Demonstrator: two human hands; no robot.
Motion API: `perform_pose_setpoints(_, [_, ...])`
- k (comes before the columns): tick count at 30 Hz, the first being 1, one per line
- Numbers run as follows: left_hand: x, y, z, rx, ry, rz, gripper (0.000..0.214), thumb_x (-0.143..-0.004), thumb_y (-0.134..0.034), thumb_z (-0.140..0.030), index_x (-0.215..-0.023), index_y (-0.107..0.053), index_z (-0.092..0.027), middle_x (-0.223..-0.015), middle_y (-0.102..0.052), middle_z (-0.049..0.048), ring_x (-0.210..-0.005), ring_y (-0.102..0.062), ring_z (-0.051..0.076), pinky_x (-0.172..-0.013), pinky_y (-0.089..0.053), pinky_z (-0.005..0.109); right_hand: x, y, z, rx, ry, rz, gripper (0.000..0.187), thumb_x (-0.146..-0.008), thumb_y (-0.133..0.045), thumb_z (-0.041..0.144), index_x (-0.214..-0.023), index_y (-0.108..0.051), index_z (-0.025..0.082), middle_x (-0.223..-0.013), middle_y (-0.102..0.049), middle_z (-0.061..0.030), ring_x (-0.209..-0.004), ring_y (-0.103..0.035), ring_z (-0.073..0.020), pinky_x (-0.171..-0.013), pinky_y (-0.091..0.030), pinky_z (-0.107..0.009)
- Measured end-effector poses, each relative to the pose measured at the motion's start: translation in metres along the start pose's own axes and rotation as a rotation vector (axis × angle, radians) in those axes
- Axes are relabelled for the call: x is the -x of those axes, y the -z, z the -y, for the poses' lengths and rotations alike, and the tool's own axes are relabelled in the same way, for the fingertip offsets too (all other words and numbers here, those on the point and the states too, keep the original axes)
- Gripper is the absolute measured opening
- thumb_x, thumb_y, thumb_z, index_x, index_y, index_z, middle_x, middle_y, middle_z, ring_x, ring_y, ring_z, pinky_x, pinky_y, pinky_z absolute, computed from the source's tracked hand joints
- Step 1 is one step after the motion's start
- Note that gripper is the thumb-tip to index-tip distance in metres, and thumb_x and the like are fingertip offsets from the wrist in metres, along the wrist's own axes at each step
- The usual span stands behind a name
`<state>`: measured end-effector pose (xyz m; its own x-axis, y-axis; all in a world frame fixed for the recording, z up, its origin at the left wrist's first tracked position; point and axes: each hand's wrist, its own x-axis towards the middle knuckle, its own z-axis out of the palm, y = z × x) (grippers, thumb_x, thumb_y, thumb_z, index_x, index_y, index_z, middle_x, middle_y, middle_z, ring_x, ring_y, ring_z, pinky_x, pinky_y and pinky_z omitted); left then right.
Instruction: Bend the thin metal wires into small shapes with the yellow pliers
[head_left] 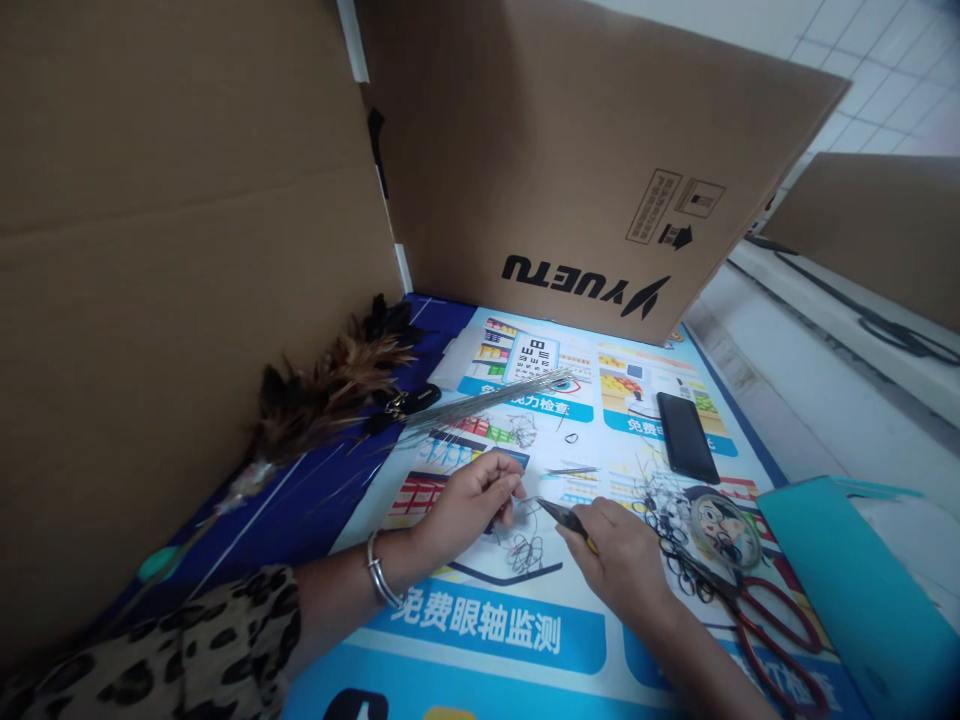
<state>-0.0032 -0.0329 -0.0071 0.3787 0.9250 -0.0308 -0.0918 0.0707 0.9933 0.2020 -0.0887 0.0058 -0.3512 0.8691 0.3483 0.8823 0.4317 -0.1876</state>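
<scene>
So going left to right: a big cardboard panel [150, 200] walls off that side, and next to it there's a bunch of brown feathers [322, 390] lying on the dark blue part of the desk [307, 530]. Then a bundle of straight wires [487, 402], slanting up and to the right, beyond the left hand [480, 490]. That hand has its thumb and fingers pinched together, pretty sure on the end of a thin wire [531, 499], though it's so fine I can't swear to the exact grip. A loose wire tangle [523, 553] sits on the desk just on the near side of it

The bit that matters imo: the thin wire bridges the small gap between the two hands, long axis roughly sideways, right of the left fingertips and left of the right hand [619, 555]. Left hand is the nearer one. The right hand is wrapped around the pliers [559, 513], whose long axis slants, nose pointing left and a bit away from the person, right at the wire; can't tell if the jaws bite it

Further right: a dark phone [686, 437], a tape roll [724, 530], red-handled scissors [780, 615] and a teal box [855, 590]
</scene>
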Motion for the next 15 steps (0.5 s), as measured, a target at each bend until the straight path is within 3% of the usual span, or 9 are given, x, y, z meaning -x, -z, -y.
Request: perform_pose_setpoints(15, [0.0025, -0.0004, -0.0035, -0.045, -0.021, 0.006, 0.013, -0.085, -0.045, -0.027, -0.091, -0.050, -0.016, -0.076, -0.059, 0.0006, -0.047, -0.052, 0.006, -0.045, -0.039, 0.018, 0.0002, -0.0005, -0.0001, 0.047, -0.029, 0.001, 0.022, -0.086, -0.046, 0.034, -0.086, -0.059, 0.016, -0.071, -0.053, -0.0041, -0.069, -0.047, -0.0153, -0.061, -0.030, -0.025])
